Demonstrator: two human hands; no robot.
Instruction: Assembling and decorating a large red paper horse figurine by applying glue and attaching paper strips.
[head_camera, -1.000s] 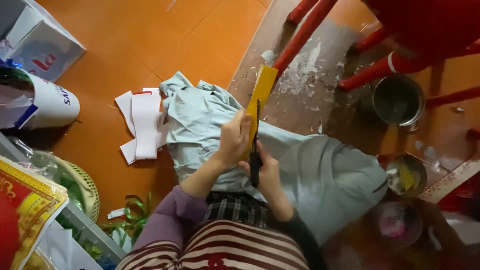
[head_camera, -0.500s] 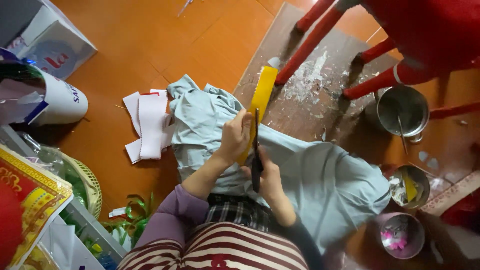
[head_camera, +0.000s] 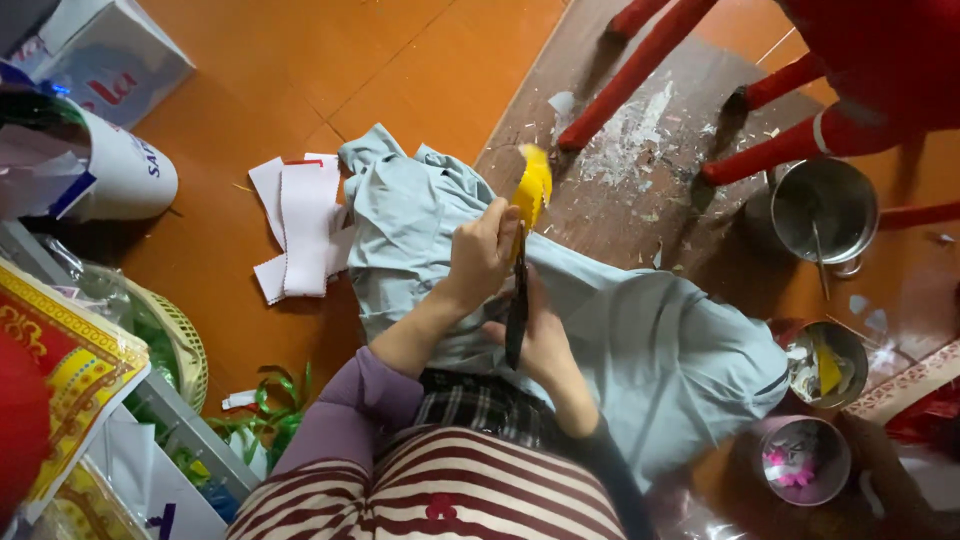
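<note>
A yellow strip (head_camera: 533, 185) is pinched by the left hand (head_camera: 482, 252); black scissors (head_camera: 517, 305) are gripped by the right hand (head_camera: 543, 340), above a pale blue cloth (head_camera: 650, 340).

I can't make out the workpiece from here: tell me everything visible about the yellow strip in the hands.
The yellow strip looks like thin, bright yellow paper or card, its upper end blurred. It stands tilted up and away over the pale blue cloth. The left hand pinches its lower part; dark scissors in the right hand meet its lower edge.
</note>
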